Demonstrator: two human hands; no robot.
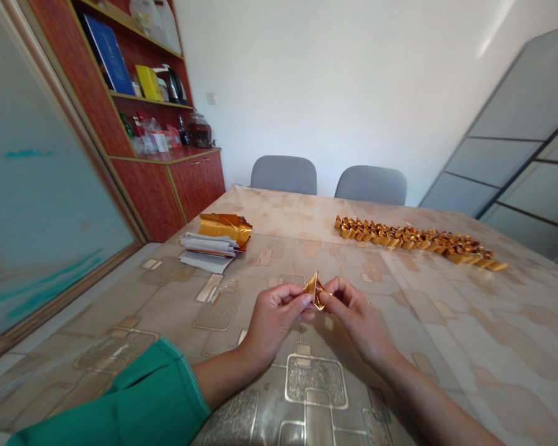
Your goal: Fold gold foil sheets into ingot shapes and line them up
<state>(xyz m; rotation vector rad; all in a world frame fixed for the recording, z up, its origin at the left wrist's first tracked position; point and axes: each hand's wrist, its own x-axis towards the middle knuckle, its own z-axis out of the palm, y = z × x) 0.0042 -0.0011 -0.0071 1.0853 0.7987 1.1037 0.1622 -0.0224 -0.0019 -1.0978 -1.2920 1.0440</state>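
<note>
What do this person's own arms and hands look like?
Both the left hand and right hand are bare, without gloves. A loose green sleeve with a stitched hem covers part of the left arm; no sleeve shows on the right forearm.

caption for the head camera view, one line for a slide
Two hands pinch a small folded gold piece above a patterned tablecloth, with rows of gold pieces beyond.

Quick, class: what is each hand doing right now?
Left hand: closed, pinching the gold foil piece.
Right hand: closed, fingers pinching the same piece.
</note>
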